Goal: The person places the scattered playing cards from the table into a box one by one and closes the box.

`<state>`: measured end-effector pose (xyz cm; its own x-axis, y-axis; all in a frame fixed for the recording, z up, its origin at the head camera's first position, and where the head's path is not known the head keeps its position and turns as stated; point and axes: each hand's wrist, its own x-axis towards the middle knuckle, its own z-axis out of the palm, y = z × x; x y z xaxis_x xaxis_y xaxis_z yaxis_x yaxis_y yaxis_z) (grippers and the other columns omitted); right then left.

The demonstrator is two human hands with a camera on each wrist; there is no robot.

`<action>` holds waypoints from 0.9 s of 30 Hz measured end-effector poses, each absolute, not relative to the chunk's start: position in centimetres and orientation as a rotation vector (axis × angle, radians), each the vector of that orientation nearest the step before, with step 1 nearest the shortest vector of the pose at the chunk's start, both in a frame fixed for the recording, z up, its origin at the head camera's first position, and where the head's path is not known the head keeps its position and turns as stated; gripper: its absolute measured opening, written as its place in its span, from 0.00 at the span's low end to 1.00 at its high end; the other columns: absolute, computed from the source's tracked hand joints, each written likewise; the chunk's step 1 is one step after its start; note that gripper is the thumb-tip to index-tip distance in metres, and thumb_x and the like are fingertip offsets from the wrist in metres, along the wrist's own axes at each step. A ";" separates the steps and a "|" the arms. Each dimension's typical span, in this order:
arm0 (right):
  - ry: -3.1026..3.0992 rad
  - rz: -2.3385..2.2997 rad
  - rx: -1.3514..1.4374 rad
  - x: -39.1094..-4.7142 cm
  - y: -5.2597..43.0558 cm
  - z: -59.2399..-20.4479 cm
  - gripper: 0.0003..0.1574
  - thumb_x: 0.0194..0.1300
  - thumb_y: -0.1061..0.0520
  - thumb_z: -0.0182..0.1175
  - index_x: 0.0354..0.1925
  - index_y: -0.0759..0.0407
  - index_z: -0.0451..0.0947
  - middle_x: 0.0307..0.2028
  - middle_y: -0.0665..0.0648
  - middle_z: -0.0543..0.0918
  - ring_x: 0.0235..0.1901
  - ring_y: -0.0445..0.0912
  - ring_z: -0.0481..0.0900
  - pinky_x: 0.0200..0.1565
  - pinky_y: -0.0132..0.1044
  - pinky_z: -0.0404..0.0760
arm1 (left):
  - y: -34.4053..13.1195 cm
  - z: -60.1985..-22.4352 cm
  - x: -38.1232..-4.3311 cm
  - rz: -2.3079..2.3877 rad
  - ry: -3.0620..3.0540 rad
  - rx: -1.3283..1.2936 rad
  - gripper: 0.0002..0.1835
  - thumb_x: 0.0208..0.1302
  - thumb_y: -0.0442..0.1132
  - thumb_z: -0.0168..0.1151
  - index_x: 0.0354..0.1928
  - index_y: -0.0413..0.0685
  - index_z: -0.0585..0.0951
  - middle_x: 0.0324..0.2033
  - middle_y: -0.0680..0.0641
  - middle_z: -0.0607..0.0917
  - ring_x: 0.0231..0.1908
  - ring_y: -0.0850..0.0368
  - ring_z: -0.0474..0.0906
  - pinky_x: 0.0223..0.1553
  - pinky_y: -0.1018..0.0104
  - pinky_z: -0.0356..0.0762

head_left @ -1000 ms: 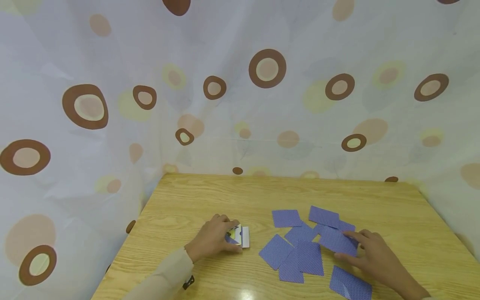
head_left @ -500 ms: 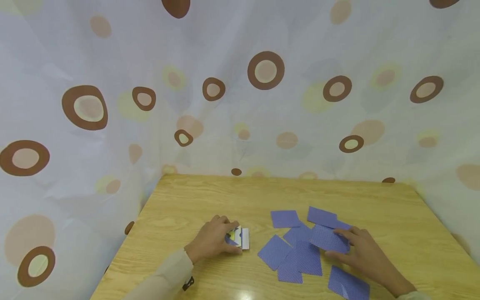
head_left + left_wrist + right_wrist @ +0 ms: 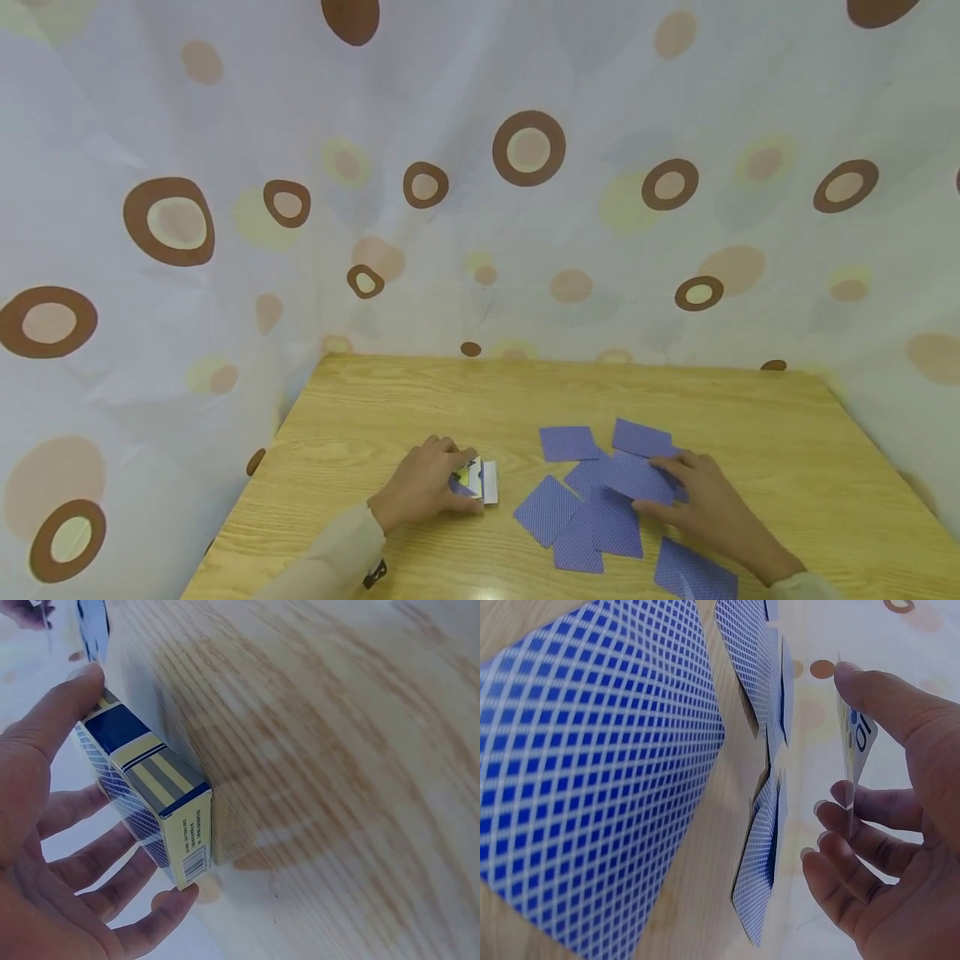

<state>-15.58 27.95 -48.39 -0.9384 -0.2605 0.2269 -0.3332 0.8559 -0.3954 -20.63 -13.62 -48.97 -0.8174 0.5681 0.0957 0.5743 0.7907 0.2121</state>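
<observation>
Reference: the card box [image 3: 490, 483]. My left hand [image 3: 422, 485] grips it on the table [image 3: 420, 400] between thumb and fingers; no real shift there over the last second. My right hand [image 3: 703, 510] is pinching one held card [image 3: 636, 477], thumb on one edge, fingertips on the opposite. Change: that card has come leftward, closer to the box, and now looks lifted above the loose cards [image 3: 546, 510]. Still right of the box, well apart from it. My read: card is picked up, mid-carry, not set down. Others lie backs up, right of the box, mostly overlapping; one single card [image 3: 696, 571] sits apart, nearer me than the box.
</observation>
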 end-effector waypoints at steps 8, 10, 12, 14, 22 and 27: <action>-2.850 0.642 0.532 -16.1 26.8 -48.4 0.47 0.53 0.31 0.76 0.55 0.67 0.83 0.47 0.58 0.82 0.49 0.57 0.79 0.48 0.55 0.81 | -13.5 -48.9 -20.5 -0.353 -2.943 -0.950 0.45 0.50 0.72 0.72 0.63 0.51 0.83 0.49 0.47 0.84 0.46 0.52 0.76 0.39 0.61 0.76; -2.847 0.633 0.533 -16.3 26.5 -48.6 0.48 0.53 0.30 0.75 0.56 0.66 0.83 0.45 0.54 0.81 0.45 0.51 0.78 0.46 0.50 0.81 | -13.5 -48.9 -20.5 -0.351 -2.943 -0.951 0.44 0.50 0.73 0.72 0.63 0.51 0.83 0.49 0.47 0.84 0.45 0.52 0.76 0.39 0.61 0.76; -2.845 0.641 0.534 -16.4 26.2 -48.8 0.48 0.54 0.29 0.74 0.57 0.65 0.83 0.43 0.52 0.80 0.42 0.46 0.76 0.42 0.44 0.81 | -13.5 -48.9 -20.6 -0.354 -2.944 -0.956 0.44 0.50 0.73 0.71 0.64 0.51 0.83 0.49 0.47 0.84 0.46 0.52 0.76 0.39 0.61 0.76; -2.849 0.667 0.534 -16.5 26.0 -48.8 0.49 0.54 0.30 0.74 0.57 0.66 0.83 0.42 0.51 0.78 0.40 0.43 0.72 0.39 0.40 0.78 | -13.5 -48.9 -20.6 -0.358 -2.943 -0.963 0.44 0.51 0.72 0.71 0.64 0.51 0.83 0.49 0.47 0.84 0.46 0.53 0.76 0.39 0.62 0.76; -2.871 0.739 0.561 -16.7 25.3 -48.8 0.51 0.54 0.30 0.74 0.59 0.67 0.81 0.41 0.50 0.77 0.37 0.42 0.68 0.36 0.35 0.74 | -13.5 -49.0 -20.5 -0.382 -2.944 -0.979 0.44 0.52 0.72 0.72 0.64 0.50 0.82 0.50 0.47 0.84 0.46 0.53 0.76 0.39 0.64 0.76; -2.867 0.697 0.582 -16.8 25.0 -48.8 0.51 0.54 0.29 0.74 0.59 0.66 0.82 0.44 0.53 0.78 0.41 0.45 0.72 0.41 0.42 0.78 | -13.4 -49.1 -20.6 -0.384 -2.932 -0.993 0.43 0.53 0.71 0.72 0.64 0.50 0.82 0.50 0.47 0.84 0.47 0.53 0.76 0.39 0.65 0.75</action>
<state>-16.82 24.96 -48.77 -0.9163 -0.3365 0.2171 -0.3986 0.8184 -0.4139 -20.60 -13.41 -49.08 -0.7971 0.5956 0.0996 0.6012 0.7670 0.2243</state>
